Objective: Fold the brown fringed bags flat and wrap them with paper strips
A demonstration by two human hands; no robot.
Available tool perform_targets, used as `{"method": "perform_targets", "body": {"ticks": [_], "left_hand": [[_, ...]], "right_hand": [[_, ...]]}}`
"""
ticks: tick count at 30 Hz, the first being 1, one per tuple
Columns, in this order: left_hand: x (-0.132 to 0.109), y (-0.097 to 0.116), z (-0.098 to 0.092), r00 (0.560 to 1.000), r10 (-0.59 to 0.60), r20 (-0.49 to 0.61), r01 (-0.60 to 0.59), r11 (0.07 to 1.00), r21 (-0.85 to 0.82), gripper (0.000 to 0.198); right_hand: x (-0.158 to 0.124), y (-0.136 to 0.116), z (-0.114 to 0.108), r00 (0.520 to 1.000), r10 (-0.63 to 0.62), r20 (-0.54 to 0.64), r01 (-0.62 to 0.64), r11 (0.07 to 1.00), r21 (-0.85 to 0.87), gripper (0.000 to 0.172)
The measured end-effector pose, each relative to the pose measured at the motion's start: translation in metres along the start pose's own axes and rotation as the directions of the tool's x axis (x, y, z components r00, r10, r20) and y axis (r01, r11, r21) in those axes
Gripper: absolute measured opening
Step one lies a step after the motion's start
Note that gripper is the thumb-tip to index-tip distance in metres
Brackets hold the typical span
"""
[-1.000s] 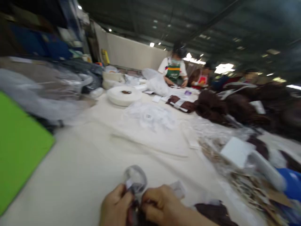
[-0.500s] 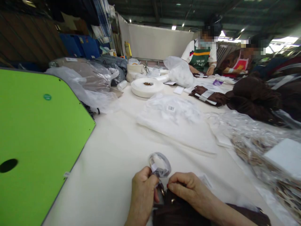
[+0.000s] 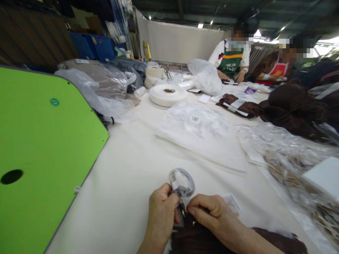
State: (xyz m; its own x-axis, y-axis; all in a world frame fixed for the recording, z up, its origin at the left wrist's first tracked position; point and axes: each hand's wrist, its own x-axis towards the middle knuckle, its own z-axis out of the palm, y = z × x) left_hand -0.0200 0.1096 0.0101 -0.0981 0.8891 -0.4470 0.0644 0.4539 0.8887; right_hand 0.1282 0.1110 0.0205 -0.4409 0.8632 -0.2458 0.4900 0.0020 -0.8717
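Note:
My left hand [image 3: 162,216] is closed round the base of a plastic-wrapped loop [image 3: 191,182], which looks like a coiled strap with a small white tag. The loop stands up above my thumb. A gold-coloured metal clasp [image 3: 182,211] shows just below, between my hands. At the clasp's right, my right hand [image 3: 213,211] pinches the upper edge of a dark brown bag [image 3: 196,241] with metal fittings. The bag lies at the bottom of the view, partly hidden by my right forearm. What exactly the right fingertips grip is hidden.
A green board [image 3: 53,141] borders the left. Ahead lie a clear plastic bag [image 3: 201,141] with a barcode and a white tape roll [image 3: 166,100]. Brown bundles [image 3: 288,109] and plastic-wrapped straps [image 3: 286,169] lie at the right. A co-worker in a green apron [image 3: 231,62] works across the table.
The camera view has shifted slightly, moving the background a little to the right. Both hands keep nearly the same grips and places.

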Motion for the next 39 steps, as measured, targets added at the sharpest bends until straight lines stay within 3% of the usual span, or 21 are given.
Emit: {"method": "perform_targets", "body": {"ticks": [17,25,30,32,34,36,39], "left_hand": [[0.002,0.004,-0.003,1.000,0.024,0.000,-0.024,0.989,0.146,0.015],[0.007,0.007,-0.013,0.990,0.004,0.141,-0.048,0.949,0.311,0.011],[-0.001,0.010,-0.028,0.946,0.008,0.325,-0.120,0.938,0.326,0.013],[-0.008,0.007,-0.033,0.938,0.086,0.337,-0.223,0.892,0.393,0.024],[-0.016,0.000,-0.034,0.939,0.189,0.289,-0.323,0.773,0.545,0.030],[-0.024,-0.009,-0.033,0.931,0.261,0.254,-0.364,0.642,0.675,0.026],[-0.029,-0.021,-0.029,0.908,0.301,0.291,-0.415,0.565,0.713,0.015]], "right_hand": [[0.001,-0.003,0.002,0.992,-0.049,0.112,0.083,0.945,-0.317,0.024],[-0.006,-0.009,0.007,0.982,-0.090,0.164,0.151,0.900,-0.409,0.017],[-0.005,-0.008,0.008,0.984,-0.080,0.160,0.143,0.889,-0.436,0.021],[-0.005,-0.007,0.008,0.985,-0.059,0.160,0.123,0.895,-0.428,0.023],[-0.005,-0.006,0.007,0.986,-0.055,0.158,0.117,0.900,-0.420,0.024],[-0.005,-0.005,0.008,0.986,-0.059,0.154,0.118,0.905,-0.408,0.025],[-0.005,-0.003,0.008,0.986,-0.068,0.153,0.124,0.912,-0.391,0.025]]}}
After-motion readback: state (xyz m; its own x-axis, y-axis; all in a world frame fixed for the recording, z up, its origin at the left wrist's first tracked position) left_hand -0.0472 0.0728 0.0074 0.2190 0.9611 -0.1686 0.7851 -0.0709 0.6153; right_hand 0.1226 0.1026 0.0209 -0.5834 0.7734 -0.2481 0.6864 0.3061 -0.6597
